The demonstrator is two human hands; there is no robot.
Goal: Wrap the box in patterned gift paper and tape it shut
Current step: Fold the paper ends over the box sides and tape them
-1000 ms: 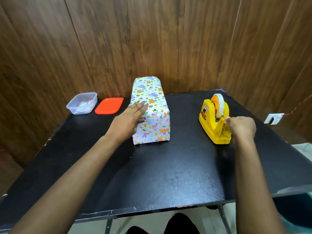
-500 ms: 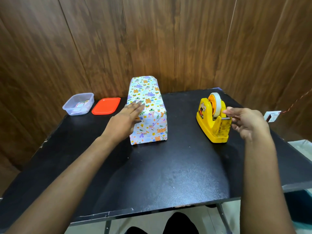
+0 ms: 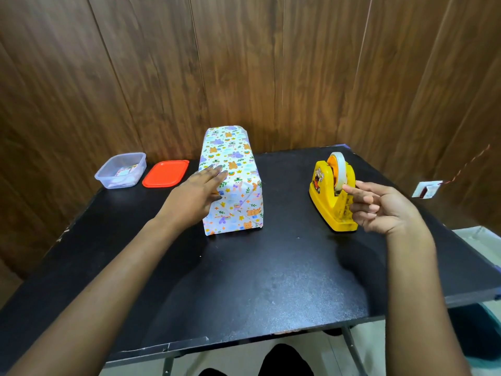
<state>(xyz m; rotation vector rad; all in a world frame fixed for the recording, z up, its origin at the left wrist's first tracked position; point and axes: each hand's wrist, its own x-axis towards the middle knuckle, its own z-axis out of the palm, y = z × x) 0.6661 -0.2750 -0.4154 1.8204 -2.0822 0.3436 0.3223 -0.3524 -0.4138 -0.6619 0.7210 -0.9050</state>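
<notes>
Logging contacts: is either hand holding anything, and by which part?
Left hand lies flat on the wrapped box, no grip. Right hand by the tape dispenser: whether it pinches anything cannot be told.

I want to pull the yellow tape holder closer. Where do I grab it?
Probably grip the yellow tape dispenser by its low body, fingers across its two flat sides, coming from above. The tape roll on top is round and would likely turn.

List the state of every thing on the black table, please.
Box in patterned gift paper: wrapped, lying flat, near end folded.
Yellow plastic tape dispenser: upright, tape roll loaded.
Clear plastic container: open, lid off.
Orange flat plastic lid: lying beside container.
Left hand: flat on box.
Right hand: at tape roll; grip unclear.
</notes>
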